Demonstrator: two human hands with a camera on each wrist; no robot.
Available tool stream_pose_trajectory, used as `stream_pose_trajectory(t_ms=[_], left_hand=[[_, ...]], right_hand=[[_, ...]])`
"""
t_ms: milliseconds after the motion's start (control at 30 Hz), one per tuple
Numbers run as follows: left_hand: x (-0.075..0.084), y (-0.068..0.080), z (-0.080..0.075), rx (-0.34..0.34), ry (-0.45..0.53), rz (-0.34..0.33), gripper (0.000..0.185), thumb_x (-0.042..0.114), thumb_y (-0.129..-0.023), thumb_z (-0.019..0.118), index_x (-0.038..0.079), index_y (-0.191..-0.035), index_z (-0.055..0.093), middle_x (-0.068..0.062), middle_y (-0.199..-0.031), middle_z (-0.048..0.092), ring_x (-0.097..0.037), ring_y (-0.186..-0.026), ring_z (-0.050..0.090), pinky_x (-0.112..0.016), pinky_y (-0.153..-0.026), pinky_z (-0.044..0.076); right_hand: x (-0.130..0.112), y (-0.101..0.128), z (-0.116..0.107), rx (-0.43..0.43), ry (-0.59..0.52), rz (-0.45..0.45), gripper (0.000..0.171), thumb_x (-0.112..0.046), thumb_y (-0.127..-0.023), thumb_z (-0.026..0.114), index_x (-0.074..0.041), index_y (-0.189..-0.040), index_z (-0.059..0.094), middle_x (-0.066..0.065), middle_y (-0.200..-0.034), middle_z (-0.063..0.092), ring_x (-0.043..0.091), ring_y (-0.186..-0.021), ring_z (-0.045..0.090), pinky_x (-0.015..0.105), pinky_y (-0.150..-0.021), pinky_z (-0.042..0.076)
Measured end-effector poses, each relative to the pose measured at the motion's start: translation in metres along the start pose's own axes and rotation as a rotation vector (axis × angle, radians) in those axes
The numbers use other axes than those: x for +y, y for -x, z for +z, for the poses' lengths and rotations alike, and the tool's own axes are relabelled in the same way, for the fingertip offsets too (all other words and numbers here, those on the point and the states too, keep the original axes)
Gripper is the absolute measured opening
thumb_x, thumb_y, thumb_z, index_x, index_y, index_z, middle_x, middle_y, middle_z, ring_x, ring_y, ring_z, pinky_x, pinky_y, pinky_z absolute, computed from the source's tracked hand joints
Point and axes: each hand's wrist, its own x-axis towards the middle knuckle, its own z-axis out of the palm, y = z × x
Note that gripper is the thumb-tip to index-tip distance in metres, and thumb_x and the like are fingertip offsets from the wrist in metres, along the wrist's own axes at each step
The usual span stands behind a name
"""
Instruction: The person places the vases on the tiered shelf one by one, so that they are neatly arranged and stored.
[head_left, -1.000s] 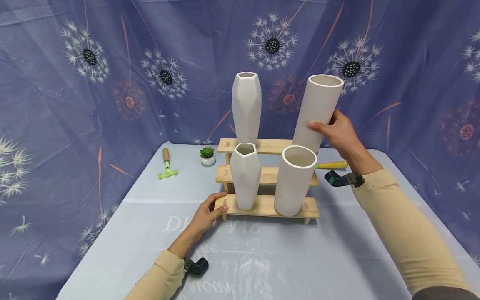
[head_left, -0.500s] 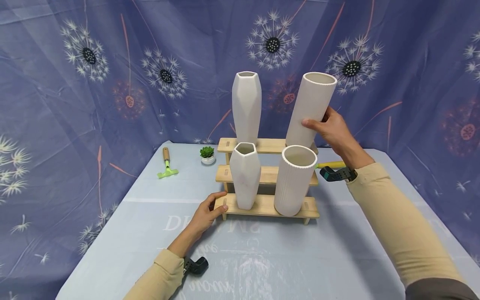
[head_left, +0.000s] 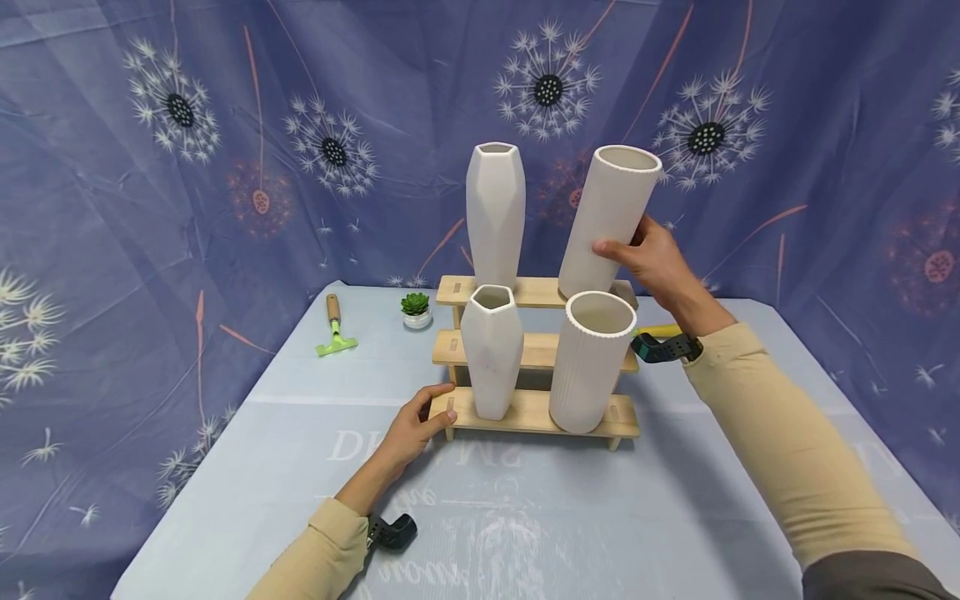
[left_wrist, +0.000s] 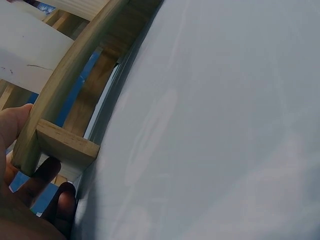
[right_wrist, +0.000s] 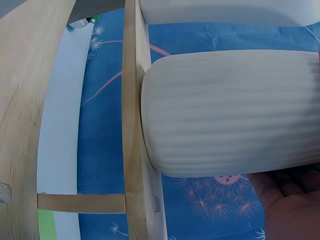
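Observation:
My right hand (head_left: 660, 262) grips a tall white ribbed cylindrical vase (head_left: 609, 212) from its right side, thumb across the front. The vase leans to the right, and its base sits at the top board's right part in the right wrist view. A three-tier wooden plant stand (head_left: 542, 352) bears it. My left hand (head_left: 408, 429) holds the left end of the bottom board, thumb above and fingers beneath in the left wrist view. One white faceted vase (head_left: 495, 217) stands on the top board's left, another faceted vase (head_left: 492, 358) on the bottom board, beside a second ribbed vase (head_left: 587, 375).
A small potted succulent (head_left: 416, 309) stands left of the stand. Further left lies a green hand rake (head_left: 335, 329) with a wooden handle. A yellow-handled tool (head_left: 660, 331) lies behind the right wrist. A blue dandelion-print curtain (head_left: 405, 108) hangs behind the table.
My right hand has brought the ribbed vase leftward and its base over onto the top board, from the board's right end. My left hand has stayed on the stand.

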Motion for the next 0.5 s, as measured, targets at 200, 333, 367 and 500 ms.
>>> stream_pose_trajectory(t_ms=[200,333,367,500], left_hand=[[0.0018,0.0012,0.0010,0.005,-0.006,0.003,0.049,0.023,-0.089,0.066,0.017,-0.135,0.050,-0.014,-0.125,0.056,-0.013,-0.100,0.055,-0.022,-0.079,0.047],[0.0019,0.0013,0.0009,0.006,-0.008,-0.001,0.049,0.024,-0.089,0.066,0.018,-0.135,0.050,-0.013,-0.126,0.056,-0.014,-0.101,0.055,-0.024,-0.080,0.047],[0.0020,0.0014,0.0009,0.007,-0.010,-0.003,0.049,0.024,-0.089,0.065,0.019,-0.135,0.049,-0.013,-0.126,0.056,-0.014,-0.101,0.055,-0.024,-0.080,0.047],[0.0015,0.0016,0.0008,0.007,-0.011,-0.017,0.048,0.026,-0.089,0.066,0.022,-0.135,0.050,-0.011,-0.127,0.056,-0.015,-0.104,0.054,-0.023,-0.083,0.046]], right_hand=[[0.0002,0.0004,0.0014,-0.016,0.000,-0.008,0.072,-0.032,-0.086,0.068,-0.020,-0.145,0.030,0.012,-0.143,0.042,0.030,-0.128,0.045,0.054,-0.105,0.036],[-0.0010,0.0004,0.0022,-0.022,0.014,0.000,0.073,-0.033,-0.085,0.069,-0.020,-0.145,0.029,0.012,-0.143,0.042,0.031,-0.129,0.045,0.054,-0.105,0.037],[-0.0013,0.0001,0.0025,-0.024,0.019,0.005,0.074,-0.033,-0.085,0.069,-0.020,-0.146,0.029,0.012,-0.143,0.042,0.031,-0.129,0.045,0.054,-0.105,0.037],[-0.0020,-0.0013,0.0038,-0.030,0.048,0.029,0.078,-0.037,-0.083,0.071,-0.018,-0.146,0.029,0.013,-0.142,0.042,0.032,-0.128,0.045,0.054,-0.104,0.038]])
